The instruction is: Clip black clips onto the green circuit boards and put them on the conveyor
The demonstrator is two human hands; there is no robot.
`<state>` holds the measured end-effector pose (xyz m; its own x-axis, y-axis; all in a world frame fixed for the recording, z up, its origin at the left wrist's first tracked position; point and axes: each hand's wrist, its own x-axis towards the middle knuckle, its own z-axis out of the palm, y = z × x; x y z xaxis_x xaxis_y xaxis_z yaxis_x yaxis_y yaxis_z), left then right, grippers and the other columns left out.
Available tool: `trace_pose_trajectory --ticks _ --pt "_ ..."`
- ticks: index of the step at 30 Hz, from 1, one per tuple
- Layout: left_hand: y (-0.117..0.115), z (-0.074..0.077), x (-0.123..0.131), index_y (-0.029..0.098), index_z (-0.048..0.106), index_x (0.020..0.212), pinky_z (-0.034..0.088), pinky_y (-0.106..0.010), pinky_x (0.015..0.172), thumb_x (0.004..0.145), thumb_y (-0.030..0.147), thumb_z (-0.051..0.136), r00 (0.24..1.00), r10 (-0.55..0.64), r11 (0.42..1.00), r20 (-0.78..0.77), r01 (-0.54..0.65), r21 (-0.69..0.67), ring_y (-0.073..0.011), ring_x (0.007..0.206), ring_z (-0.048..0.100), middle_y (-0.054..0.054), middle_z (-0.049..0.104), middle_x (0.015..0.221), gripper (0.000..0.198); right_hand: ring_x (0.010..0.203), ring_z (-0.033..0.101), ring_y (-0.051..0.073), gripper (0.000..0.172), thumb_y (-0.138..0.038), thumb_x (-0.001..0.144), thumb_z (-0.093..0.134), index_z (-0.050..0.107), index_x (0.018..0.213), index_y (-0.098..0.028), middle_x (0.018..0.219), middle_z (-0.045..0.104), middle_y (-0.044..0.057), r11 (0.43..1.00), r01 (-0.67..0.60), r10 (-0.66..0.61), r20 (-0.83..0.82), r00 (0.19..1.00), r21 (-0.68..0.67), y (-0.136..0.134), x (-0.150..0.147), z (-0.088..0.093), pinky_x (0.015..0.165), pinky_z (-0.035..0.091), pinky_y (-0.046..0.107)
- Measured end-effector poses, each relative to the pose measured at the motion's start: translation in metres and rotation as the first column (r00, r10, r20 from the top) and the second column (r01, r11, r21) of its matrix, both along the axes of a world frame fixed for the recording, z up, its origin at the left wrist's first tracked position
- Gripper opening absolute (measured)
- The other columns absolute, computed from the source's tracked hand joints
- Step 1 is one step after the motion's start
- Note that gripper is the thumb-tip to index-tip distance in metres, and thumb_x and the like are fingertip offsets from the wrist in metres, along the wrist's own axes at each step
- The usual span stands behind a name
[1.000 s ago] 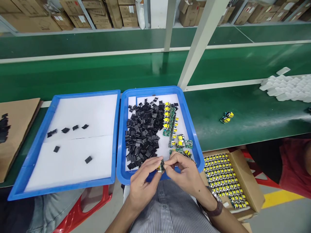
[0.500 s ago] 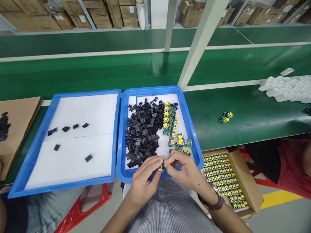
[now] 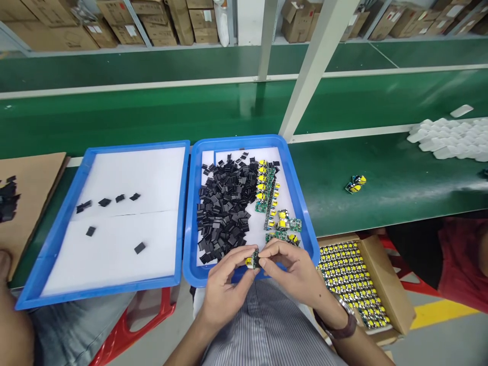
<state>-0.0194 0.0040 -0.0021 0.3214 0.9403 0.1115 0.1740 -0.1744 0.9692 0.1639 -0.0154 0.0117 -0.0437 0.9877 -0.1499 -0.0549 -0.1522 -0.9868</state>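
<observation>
My left hand [image 3: 231,282] grips a small circuit board [image 3: 249,261] with a yellow component, held over the near rim of the blue tray [image 3: 313,244]. The fingertips of my right hand [image 3: 287,262] pinch a small black piece [image 3: 256,258] against the board's right side; the fingers partly hide it. In the tray, a heap of black folded pieces [image 3: 224,203] lies on the left. To its right stand rows of circuit boards [image 3: 269,190] with yellow components. Several loose boards [image 3: 284,223] lie nearer my right hand.
Another blue tray [image 3: 179,213], left, has several black pieces on its white lining. A cardboard box [image 3: 396,290] of boards stands lower right. Two boards [image 3: 355,184] and white plastic parts [image 3: 450,137] lie on the green bench. Other people sit on both sides.
My hands have parted slightly and tilted the board, so its yellow component and dark side now show. At far left, another person's arm has come further into view.
</observation>
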Motion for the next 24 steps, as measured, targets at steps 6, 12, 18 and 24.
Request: trace_pose_trajectory --ticks 6,12,18,24 --pt "-0.0015 -0.0004 0.0011 0.028 0.073 0.121 0.063 -0.032 0.094 0.088 0.010 0.071 1.000 -0.013 1.000 -0.014 0.013 -0.020 -0.0213 0.113 0.072 -0.007 0.075 0.121 0.038 0.082 0.065 0.017 0.008 -0.022 0.092 0.066 0.073 0.090 -0.022 0.089 0.068 0.004 1.000 0.000 -0.001 0.069 0.998 0.017 -0.0015 0.0027 -0.0014 0.073 0.055 0.030" --pt "-0.0030 -0.0029 -0.0011 0.027 0.073 0.122 0.062 -0.039 0.099 0.088 0.006 0.066 0.994 -0.035 0.998 -0.100 0.040 0.055 -0.0222 0.112 0.073 -0.007 0.077 0.120 0.041 0.073 0.062 0.015 0.008 -0.020 0.091 0.065 0.072 0.087 -0.021 0.083 0.066 0.001 0.999 -0.028 0.031 0.161 0.987 -0.021 -0.0041 0.0057 -0.0039 0.066 0.052 0.027" --pt "-0.0013 -0.0047 -0.0012 0.026 0.072 0.125 0.063 -0.043 0.097 0.090 0.004 0.064 0.994 -0.049 0.979 -0.096 0.066 0.193 -0.0233 0.111 0.073 -0.008 0.077 0.119 0.042 0.071 0.060 0.014 0.012 -0.014 0.089 0.061 0.069 0.085 -0.021 0.080 0.065 0.000 0.997 -0.073 0.069 0.279 0.958 0.006 -0.0026 0.0054 -0.0001 0.064 0.048 0.027" --pt "-0.0065 -0.0076 0.0012 0.026 0.065 0.135 0.062 -0.045 0.098 0.089 -0.001 0.062 0.996 -0.036 0.950 -0.083 0.060 0.307 -0.0244 0.115 0.071 -0.009 0.074 0.125 0.053 0.068 0.061 0.014 0.010 -0.022 0.091 0.066 0.072 0.083 -0.022 0.078 0.066 0.000 0.999 -0.050 0.052 0.170 0.984 -0.015 -0.0017 0.0043 0.0005 0.062 0.054 0.027"
